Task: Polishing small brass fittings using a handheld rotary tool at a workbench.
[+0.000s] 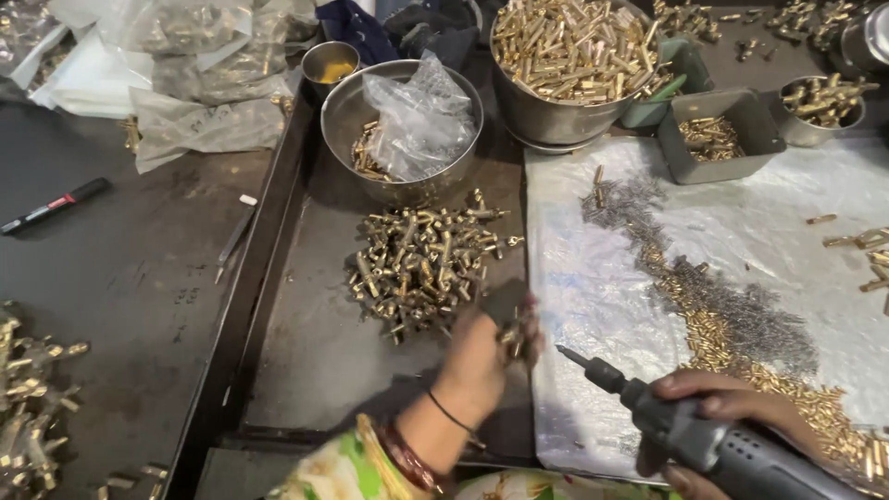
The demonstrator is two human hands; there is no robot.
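Head view, looking down over a dark metal tray (306,370): the left hand (482,356) sits at the near edge of the heap of brass fittings (421,264), its fingers curled in close around a small clutch of brass pieces, though the hand is blurred and I cannot tell how many it has. The heap itself lies in the middle of the tray, just this side of a steel bowl (352,120) that holds a crumpled clear bag (421,116) and a few more fittings. Off the tray's right edge, the right hand (732,417) is wrapped tight around the grey body of a powered screwdriver (713,440), fingers fully closed on it, the bit angled up toward the left hand and stopping just short of it. Under that tool lies a clear plastic sheet (593,287), strewn with small steel pins (732,306) and tiny brass parts (722,343). Beyond the tray's far right corner stands a large steel bowl (556,116) heaped with brass.
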